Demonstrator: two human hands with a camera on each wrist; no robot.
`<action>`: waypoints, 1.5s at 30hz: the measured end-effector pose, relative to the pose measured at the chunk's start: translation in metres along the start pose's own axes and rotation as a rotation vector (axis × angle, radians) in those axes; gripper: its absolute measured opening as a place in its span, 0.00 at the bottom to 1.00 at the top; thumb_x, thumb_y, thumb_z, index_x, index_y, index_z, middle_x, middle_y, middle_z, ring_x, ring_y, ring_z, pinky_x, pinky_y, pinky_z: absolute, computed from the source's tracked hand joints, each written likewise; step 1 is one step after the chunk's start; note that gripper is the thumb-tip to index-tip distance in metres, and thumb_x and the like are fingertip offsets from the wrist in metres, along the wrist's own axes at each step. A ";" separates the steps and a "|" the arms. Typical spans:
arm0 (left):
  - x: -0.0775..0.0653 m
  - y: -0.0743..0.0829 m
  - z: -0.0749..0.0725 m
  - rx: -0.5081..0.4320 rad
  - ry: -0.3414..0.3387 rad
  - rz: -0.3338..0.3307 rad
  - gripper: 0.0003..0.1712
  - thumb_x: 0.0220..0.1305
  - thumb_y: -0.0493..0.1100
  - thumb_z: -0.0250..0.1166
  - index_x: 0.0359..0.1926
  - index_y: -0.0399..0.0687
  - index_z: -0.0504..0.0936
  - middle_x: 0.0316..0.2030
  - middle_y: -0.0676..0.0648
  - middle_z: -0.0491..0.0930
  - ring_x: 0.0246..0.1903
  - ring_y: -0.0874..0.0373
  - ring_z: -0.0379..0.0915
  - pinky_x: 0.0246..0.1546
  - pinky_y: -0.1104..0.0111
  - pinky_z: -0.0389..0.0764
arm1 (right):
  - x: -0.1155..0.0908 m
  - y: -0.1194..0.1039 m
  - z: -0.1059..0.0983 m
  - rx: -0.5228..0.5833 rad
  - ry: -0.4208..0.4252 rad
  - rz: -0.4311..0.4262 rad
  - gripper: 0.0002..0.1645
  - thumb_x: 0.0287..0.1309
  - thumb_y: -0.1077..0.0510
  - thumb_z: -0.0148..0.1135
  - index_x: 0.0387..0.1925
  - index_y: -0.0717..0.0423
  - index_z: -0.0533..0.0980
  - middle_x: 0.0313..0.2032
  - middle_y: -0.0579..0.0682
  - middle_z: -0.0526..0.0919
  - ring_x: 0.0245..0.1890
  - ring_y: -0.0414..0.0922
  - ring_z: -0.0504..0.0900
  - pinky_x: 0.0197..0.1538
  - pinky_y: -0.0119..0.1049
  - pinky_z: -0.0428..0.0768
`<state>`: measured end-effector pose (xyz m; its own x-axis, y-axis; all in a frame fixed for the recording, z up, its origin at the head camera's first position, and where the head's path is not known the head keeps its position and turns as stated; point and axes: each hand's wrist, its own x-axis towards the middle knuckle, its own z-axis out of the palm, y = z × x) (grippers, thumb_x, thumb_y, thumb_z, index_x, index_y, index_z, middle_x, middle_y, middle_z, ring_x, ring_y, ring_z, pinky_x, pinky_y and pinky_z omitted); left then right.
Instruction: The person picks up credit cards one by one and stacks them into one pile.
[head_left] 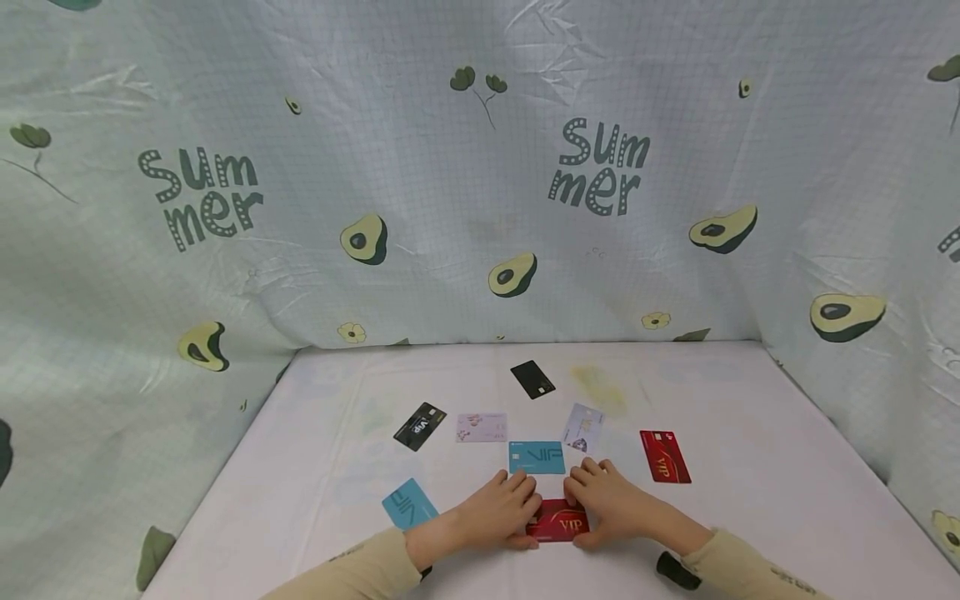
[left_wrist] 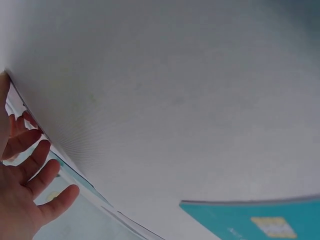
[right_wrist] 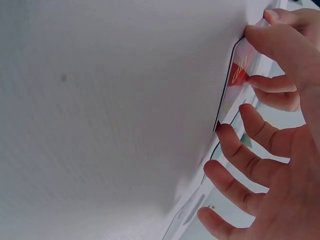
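Observation:
A red VIP card (head_left: 561, 527) lies flat on the table close in front of the person. My left hand (head_left: 497, 510) grips it at its left end, thumb toward the near edge and fingers toward the far one. At the right end my right hand (head_left: 613, 503) holds it the same way. In the right wrist view, thumb and fingers stand at the edges of the red card (right_wrist: 239, 74), with the other hand beyond. A blue card (head_left: 536, 457) lies just past the fingertips. Another blue card (head_left: 408, 503) lies beside the left forearm.
Farther back lie a black Vip card (head_left: 420, 427), a pale pink card (head_left: 482, 427), a plain black card (head_left: 532, 379) and a pale lilac card (head_left: 583, 427). A second red VIP card (head_left: 665, 457) is on the right. A patterned curtain (head_left: 435, 167) encloses the white table (head_left: 750, 417).

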<state>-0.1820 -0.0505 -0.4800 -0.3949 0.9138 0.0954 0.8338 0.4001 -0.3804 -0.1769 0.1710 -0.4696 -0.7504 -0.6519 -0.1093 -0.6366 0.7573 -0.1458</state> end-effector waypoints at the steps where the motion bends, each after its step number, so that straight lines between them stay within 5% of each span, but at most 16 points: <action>1: 0.000 0.000 0.000 0.004 0.004 0.002 0.27 0.56 0.70 0.46 0.40 0.55 0.72 0.39 0.54 0.71 0.39 0.63 0.63 0.37 0.72 0.67 | 0.000 0.000 0.000 0.003 0.001 0.001 0.26 0.35 0.35 0.66 0.32 0.42 0.66 0.30 0.38 0.66 0.36 0.38 0.61 0.42 0.41 0.64; 16: -0.001 0.001 -0.001 0.047 0.007 0.005 0.31 0.55 0.71 0.46 0.45 0.52 0.72 0.39 0.54 0.71 0.38 0.63 0.63 0.36 0.72 0.67 | 0.001 -0.001 0.001 0.034 -0.008 0.009 0.30 0.34 0.38 0.68 0.38 0.42 0.66 0.33 0.38 0.67 0.37 0.38 0.60 0.41 0.39 0.63; 32: 0.001 0.001 -0.004 -0.013 0.001 -0.019 0.29 0.54 0.70 0.49 0.41 0.53 0.71 0.39 0.53 0.70 0.37 0.62 0.61 0.35 0.73 0.65 | -0.002 -0.003 -0.002 -0.012 0.016 -0.008 0.31 0.34 0.36 0.66 0.41 0.44 0.70 0.35 0.41 0.67 0.39 0.40 0.61 0.43 0.43 0.64; 45: -0.001 0.005 0.000 0.070 0.039 -0.041 0.31 0.53 0.71 0.48 0.44 0.53 0.72 0.37 0.53 0.73 0.35 0.62 0.63 0.35 0.71 0.67 | -0.007 0.002 0.001 -0.041 0.057 -0.053 0.33 0.36 0.33 0.64 0.45 0.42 0.69 0.37 0.39 0.69 0.40 0.39 0.61 0.43 0.44 0.64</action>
<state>-0.1772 -0.0494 -0.4820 -0.4119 0.8992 0.1476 0.7876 0.4328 -0.4386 -0.1732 0.1770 -0.4703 -0.7237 -0.6886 -0.0459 -0.6816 0.7236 -0.1089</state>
